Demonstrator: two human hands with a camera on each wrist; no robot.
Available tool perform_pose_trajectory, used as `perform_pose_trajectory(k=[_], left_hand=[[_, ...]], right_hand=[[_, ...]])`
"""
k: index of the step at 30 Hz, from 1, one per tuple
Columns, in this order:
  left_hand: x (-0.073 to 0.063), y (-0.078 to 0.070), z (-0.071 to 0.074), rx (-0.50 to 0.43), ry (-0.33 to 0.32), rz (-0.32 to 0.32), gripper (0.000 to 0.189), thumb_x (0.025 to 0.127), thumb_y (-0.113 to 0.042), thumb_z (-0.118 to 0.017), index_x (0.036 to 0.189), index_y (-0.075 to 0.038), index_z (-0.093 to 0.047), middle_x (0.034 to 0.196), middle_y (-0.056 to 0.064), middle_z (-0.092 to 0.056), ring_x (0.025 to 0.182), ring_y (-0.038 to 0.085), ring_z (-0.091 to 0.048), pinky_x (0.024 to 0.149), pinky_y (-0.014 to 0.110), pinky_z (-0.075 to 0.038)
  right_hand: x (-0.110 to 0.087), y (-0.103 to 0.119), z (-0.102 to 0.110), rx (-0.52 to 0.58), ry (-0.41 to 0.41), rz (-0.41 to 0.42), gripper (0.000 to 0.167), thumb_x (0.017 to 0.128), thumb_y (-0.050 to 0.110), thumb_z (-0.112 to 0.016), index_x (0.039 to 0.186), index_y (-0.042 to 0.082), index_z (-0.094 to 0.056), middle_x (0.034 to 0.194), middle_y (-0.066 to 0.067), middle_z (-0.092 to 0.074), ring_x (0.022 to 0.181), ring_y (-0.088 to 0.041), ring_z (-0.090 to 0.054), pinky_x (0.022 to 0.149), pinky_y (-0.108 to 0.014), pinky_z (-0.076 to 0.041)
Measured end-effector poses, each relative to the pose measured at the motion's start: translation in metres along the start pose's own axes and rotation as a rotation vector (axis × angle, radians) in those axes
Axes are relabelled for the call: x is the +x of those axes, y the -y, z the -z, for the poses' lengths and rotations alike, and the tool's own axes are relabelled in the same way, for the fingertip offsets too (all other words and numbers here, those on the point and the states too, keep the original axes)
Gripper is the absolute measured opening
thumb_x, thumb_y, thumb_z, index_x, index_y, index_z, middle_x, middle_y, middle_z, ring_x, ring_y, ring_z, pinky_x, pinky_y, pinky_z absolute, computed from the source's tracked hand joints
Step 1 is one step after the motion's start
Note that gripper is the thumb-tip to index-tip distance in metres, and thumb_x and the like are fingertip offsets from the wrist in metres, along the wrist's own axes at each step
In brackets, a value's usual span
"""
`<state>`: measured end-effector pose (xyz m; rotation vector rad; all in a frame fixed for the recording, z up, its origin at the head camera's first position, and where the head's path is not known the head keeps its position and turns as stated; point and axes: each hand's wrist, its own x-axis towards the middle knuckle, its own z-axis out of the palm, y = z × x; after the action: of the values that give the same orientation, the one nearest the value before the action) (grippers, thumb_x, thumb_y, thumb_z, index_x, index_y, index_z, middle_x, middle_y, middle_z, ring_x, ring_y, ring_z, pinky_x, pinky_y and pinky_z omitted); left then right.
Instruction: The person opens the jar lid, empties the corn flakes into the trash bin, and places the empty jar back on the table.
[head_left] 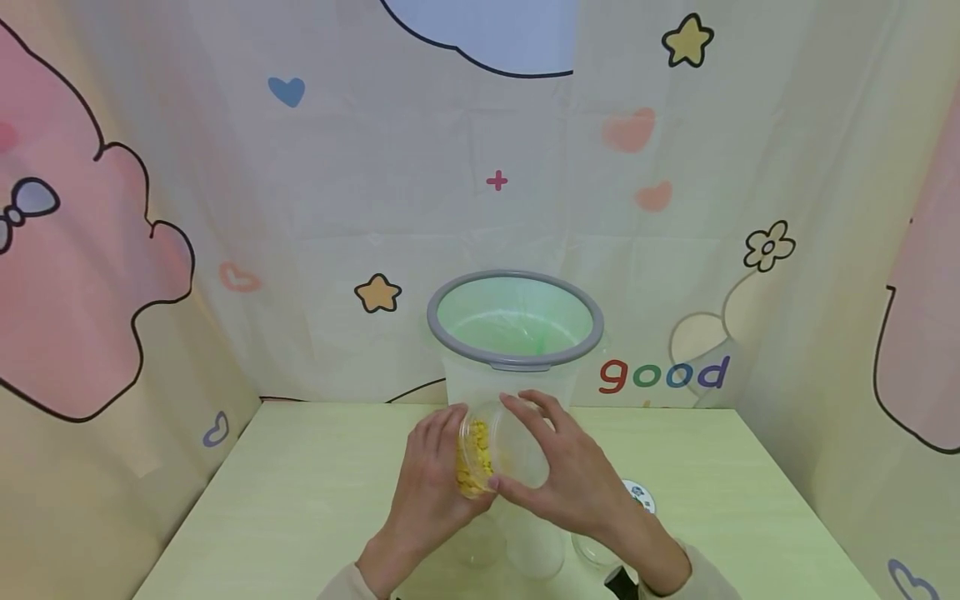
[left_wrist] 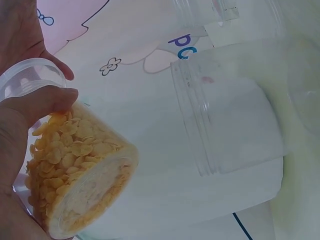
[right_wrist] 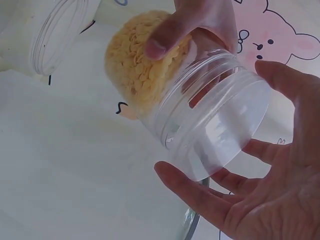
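Note:
My left hand (head_left: 427,479) grips a transparent plastic jar (left_wrist: 82,165) of yellow flakes, its thumb pressed on the side. The jar is tilted, its mouth towards the right hand, and the flakes (right_wrist: 135,70) lie towards its base. At the mouth sits a translucent round lid (right_wrist: 225,130), just beyond the screw threads. Spread around the lid's rim are the thumb and fingers of my right hand (head_left: 570,467), holding it. In the head view both hands are in front of the bin, above the table.
A pale bin (head_left: 435,329) with a grey rim and green inside stands at the table's back. Transparent jars (head_left: 536,542) stand on the table (head_left: 322,492) below the hands. A patterned white disc (head_left: 639,496) and a dark object (head_left: 621,583) are partly hidden by the right arm.

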<state>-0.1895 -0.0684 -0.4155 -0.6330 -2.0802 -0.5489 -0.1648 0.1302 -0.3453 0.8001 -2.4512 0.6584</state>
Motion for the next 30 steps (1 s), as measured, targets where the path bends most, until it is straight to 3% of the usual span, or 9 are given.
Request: perform_pose_trajectory(k=[10,19,30], left_hand=[[0.001,0.004,0.007,-0.025,0.004,0.048,0.110,0.049,-0.037,-0.095,0.139,-0.002,-0.042,0.132,0.011,-0.052,0.119,0.029,-0.050,0.100,0.044,-0.045],[0.000,0.010,0.014,-0.093,0.021,0.164,0.113,0.047,-0.035,-0.097,0.142,-0.009,-0.041,0.136,0.006,-0.051,0.124,0.024,-0.047,0.102,0.046,-0.046],[-0.005,0.021,0.025,-0.161,0.009,0.292,0.116,0.049,-0.036,-0.097,0.144,-0.009,-0.037,0.136,0.009,-0.051,0.123,0.024,-0.047,0.097,0.047,-0.051]], right_hand=[[-0.003,-0.003,0.004,0.005,-0.019,0.004,0.083,0.076,0.049,-0.078,0.149,0.029,-0.042,0.149,-0.005,-0.044,0.122,-0.028,-0.057,0.088,-0.049,-0.056],[-0.008,-0.009,0.004,-0.002,-0.014,-0.006,0.081,0.078,0.049,-0.077,0.149,0.031,-0.042,0.153,-0.005,-0.042,0.129,-0.030,-0.053,0.090,-0.052,-0.054],[-0.012,-0.012,-0.005,0.011,-0.013,-0.015,0.078,0.079,0.049,-0.075,0.149,0.034,-0.042,0.153,-0.003,-0.042,0.131,-0.030,-0.052,0.089,-0.053,-0.054]])
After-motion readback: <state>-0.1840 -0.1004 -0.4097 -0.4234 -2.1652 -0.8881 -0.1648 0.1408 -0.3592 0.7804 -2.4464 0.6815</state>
